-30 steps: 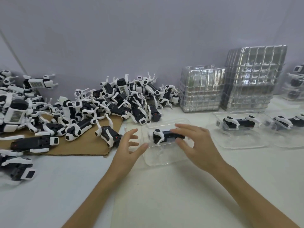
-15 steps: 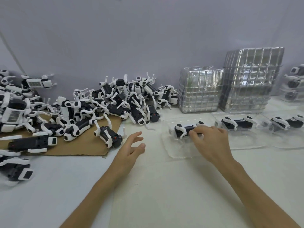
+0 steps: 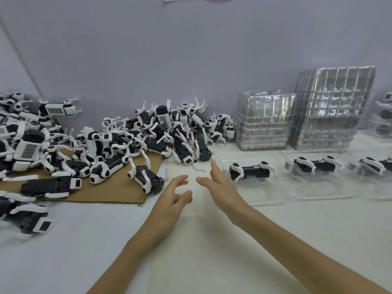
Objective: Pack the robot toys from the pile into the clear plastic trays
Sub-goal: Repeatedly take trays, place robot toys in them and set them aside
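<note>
A pile of black-and-white robot toys (image 3: 148, 136) covers the left and middle of the table, partly on a brown cardboard sheet (image 3: 110, 192). One loose toy (image 3: 148, 179) lies at the cardboard's right edge, just left of my left hand (image 3: 171, 198), which is open and empty. My right hand (image 3: 220, 187) is open too, fingers spread, beside the left edge of a clear plastic tray (image 3: 254, 194) that holds a robot toy (image 3: 250, 171). Two more filled trays (image 3: 318, 187) (image 3: 377, 187) line up to its right.
Two stacks of empty clear trays (image 3: 265, 122) (image 3: 331, 107) stand against the grey wall at the back right. More packed toys (image 3: 384, 117) sit at the far right edge. Toys spill toward the table's left front edge (image 3: 27, 217).
My right hand slid the filled tray to the right beside the other trays, let it go and drew back left with open fingers. My left hand stayed near the loose toy.
</note>
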